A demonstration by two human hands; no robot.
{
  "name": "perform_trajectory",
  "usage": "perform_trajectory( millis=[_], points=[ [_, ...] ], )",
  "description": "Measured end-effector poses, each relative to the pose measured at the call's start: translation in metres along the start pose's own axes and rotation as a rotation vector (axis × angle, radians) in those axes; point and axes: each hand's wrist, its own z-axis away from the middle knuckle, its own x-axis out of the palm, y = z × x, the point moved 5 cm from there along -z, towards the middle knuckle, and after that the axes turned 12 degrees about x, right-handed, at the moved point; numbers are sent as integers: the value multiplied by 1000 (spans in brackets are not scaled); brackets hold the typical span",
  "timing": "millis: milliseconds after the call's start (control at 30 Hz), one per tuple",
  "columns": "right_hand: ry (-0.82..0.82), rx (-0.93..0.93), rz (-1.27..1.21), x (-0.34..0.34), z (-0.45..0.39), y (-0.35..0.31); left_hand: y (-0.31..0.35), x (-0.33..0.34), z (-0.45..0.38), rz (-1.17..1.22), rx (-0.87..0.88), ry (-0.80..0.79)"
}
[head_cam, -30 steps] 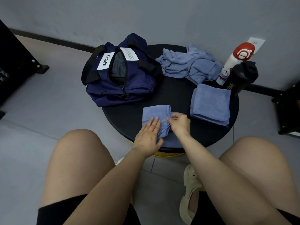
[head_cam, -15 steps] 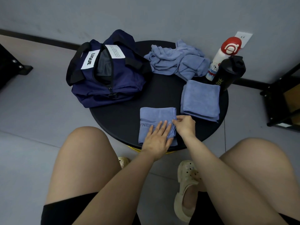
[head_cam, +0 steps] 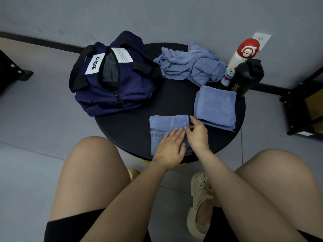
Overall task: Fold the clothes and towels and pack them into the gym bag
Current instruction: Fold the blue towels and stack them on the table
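A small folded blue towel with printed letters lies at the near edge of the round black table. My left hand presses flat on its near right part, fingers straight. My right hand sits at the towel's right edge, fingertips drawn together at the hem. A second folded blue towel lies to the right. A crumpled blue cloth is heaped at the back. The navy gym bag stands unzipped at the left, overhanging the table.
A white bottle with a red cap and a black shaker bottle stand at the table's right rear. A dark shelf frame is on the right. My bare knees flank the table's near edge.
The towel's fold has been laid down and now lies flatter. My right hand slid to the towel's right hem; my left hand stays pressing. The view shifted slightly.
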Motion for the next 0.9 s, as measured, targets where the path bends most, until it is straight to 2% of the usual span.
perform_trajectory(
  millis=[67,133,200,300,500,767,900],
  points=[
    [57,-149,113,-2,1,-7,-12,-16,2,12,-56,141],
    [18,-264,239,5,3,-11,-30,-25,5,-18,-171,194],
    [-101,-378,441,23,7,-11,-46,-24,7,-67,-268,155],
    [-138,-553,742,45,13,0,-58,-14,10,-139,-286,56],
    [-157,-510,825,48,7,23,-67,-2,13,-187,-256,6],
    [-218,-463,796,50,4,26,-71,3,13,-157,-296,-88],
    [-259,-438,756,50,5,25,-70,1,10,-24,-292,-88]
  ],
)
